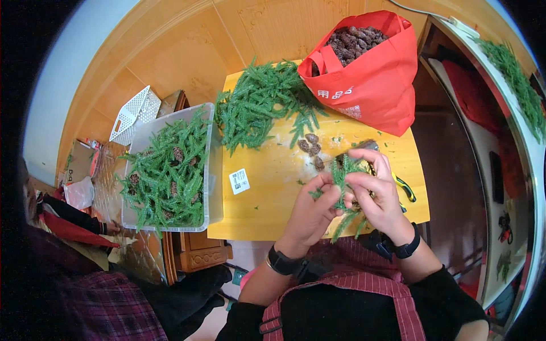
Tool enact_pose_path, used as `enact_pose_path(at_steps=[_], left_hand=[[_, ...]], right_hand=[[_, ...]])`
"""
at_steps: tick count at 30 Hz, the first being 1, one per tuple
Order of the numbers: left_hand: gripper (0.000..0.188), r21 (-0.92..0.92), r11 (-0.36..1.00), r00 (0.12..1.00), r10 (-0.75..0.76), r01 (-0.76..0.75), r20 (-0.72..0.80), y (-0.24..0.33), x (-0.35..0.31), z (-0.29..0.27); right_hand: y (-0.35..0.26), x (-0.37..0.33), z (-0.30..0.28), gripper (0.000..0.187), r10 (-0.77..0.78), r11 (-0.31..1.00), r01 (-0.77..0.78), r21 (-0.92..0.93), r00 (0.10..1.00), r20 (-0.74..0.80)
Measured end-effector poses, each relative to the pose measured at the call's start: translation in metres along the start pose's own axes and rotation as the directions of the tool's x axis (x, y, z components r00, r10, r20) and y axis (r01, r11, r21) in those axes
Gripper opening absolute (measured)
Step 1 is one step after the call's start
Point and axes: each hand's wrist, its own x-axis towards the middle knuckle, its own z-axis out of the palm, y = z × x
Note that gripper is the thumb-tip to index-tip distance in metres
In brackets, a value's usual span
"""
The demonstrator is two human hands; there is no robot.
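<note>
A green artificial pine sprig [343, 170] is held up over the front of the yellow table, between my two hands. My left hand [316, 207] pinches it from the left with thumb and forefinger. On the other side, my right hand [377, 190] has its fingers closed around the sprig's needles. More green needles hang below the hands. Just beyond them a few loose pine cones [311, 146] lie on the tabletop. Beside my right hand lies a tool with a yellow-and-black handle [405, 189]; its other end is hidden behind the hand.
A heap of pine sprigs [259, 99] covers the table's far left. A red bag [369, 85] full of pine cones stands far right. Left, a clear bin [211, 170] holds sprigs with cones; a white label [239, 181] lies beside it. Another person in plaid [108, 304] sits at left.
</note>
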Motion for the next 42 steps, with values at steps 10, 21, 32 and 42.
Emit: enact_pose_path(at_steps=[10,21,32,42], left_hand=[[0.015,-0.037,0.981,0.979,-0.187,0.19,0.079,0.006,0.003,-0.017],[0.019,-0.112,0.983,0.981,-0.126,0.143,0.145,-0.001,0.003,-0.023],[0.013,-0.219,0.974,0.98,-0.013,0.057,0.198,-0.002,0.002,-0.025],[0.013,-0.129,0.991,0.963,-0.007,0.044,0.271,0.005,-0.006,-0.018]], right_hand=[[-0.019,0.001,-0.004,0.014,-0.09,0.93,0.105,-0.352,0.994,0.057],[0.001,-0.004,0.0,0.022,0.299,0.82,-0.394,0.416,0.914,0.276],[0.0,0.017,-0.011,0.018,0.089,0.943,-0.147,0.297,0.976,0.199],[0.009,0.036,-0.019,0.02,-0.105,0.864,-0.118,0.49,0.908,0.405]])
